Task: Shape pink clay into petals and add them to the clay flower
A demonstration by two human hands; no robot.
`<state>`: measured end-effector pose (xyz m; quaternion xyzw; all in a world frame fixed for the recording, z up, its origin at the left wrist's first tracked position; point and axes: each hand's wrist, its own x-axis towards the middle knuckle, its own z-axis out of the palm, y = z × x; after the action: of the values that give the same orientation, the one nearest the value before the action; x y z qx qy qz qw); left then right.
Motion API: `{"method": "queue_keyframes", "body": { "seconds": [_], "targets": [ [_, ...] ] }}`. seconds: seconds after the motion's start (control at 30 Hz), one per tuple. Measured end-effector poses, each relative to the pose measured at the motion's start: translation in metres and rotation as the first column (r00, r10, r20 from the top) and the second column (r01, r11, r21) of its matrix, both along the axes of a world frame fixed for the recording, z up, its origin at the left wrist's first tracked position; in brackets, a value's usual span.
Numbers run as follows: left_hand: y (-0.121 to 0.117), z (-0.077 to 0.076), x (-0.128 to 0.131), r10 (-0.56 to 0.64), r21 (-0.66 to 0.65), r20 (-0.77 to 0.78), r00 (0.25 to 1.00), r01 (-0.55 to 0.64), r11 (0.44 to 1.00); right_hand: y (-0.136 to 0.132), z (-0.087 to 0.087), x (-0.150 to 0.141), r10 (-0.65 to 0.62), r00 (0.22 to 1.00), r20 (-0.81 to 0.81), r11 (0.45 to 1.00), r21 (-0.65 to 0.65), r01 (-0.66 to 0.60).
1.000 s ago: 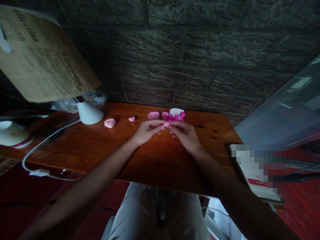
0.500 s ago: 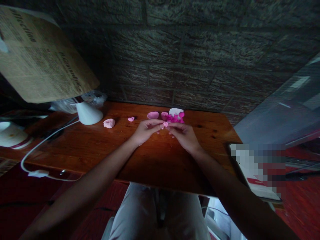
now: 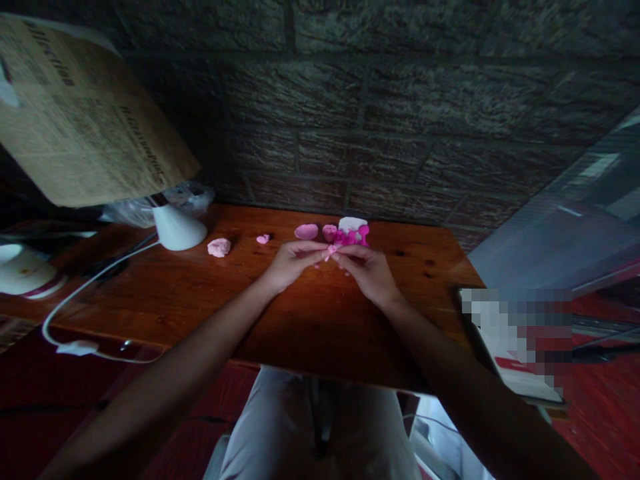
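Note:
My left hand (image 3: 293, 263) and my right hand (image 3: 365, 268) meet above the middle of the wooden table (image 3: 310, 313), fingertips pinched together on a small pink clay piece (image 3: 331, 250). Just behind the hands lie more clay bits: a flat pale pink oval (image 3: 306, 231), a round pink lump (image 3: 329, 231), a cluster of bright magenta shapes (image 3: 353, 236) and a white piece (image 3: 352, 223). Further left on the table rest a tiny pink scrap (image 3: 263, 239) and a pale pink lump (image 3: 219, 247).
A white lamp base (image 3: 179, 227) with a newspaper-print shade (image 3: 85, 120) stands at the table's back left, its white cable (image 3: 75, 300) trailing over the front edge. A brick wall (image 3: 380, 120) backs the table. A book or box (image 3: 520, 347) lies at the right edge.
Both hands stay together at the same spot; the fingers have shifted slightly around the small pink piece. Everything else on the table is unchanged.

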<state>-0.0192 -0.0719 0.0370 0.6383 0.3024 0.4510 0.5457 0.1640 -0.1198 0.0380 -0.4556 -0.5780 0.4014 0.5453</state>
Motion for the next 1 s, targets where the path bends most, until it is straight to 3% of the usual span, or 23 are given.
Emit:
{"method": "queue_keyframes", "body": {
  "seconds": [0.3, 0.57, 1.0],
  "targets": [
    [0.0045, -0.0096, 0.0004, -0.068, -0.124, 0.092, 0.993, 0.08, 0.989, -0.0021, 0.0008, -0.0042, 0.0, 1.0, -0.03, 1.0, 0.012, 0.001],
    [0.0027, -0.0041, 0.0027, -0.06, -0.319, 0.25, 0.966, 0.141, 0.937, -0.0031, 0.001, -0.0061, 0.03, 1.0, -0.007, 0.999, 0.021, -0.03],
    [-0.0002, -0.0014, 0.0029, -0.051, -0.328, 0.238, 0.97, 0.13, 0.935, -0.0033, 0.0025, -0.0056, 0.06, 0.998, -0.026, 0.998, -0.002, -0.06]
  ]
}}
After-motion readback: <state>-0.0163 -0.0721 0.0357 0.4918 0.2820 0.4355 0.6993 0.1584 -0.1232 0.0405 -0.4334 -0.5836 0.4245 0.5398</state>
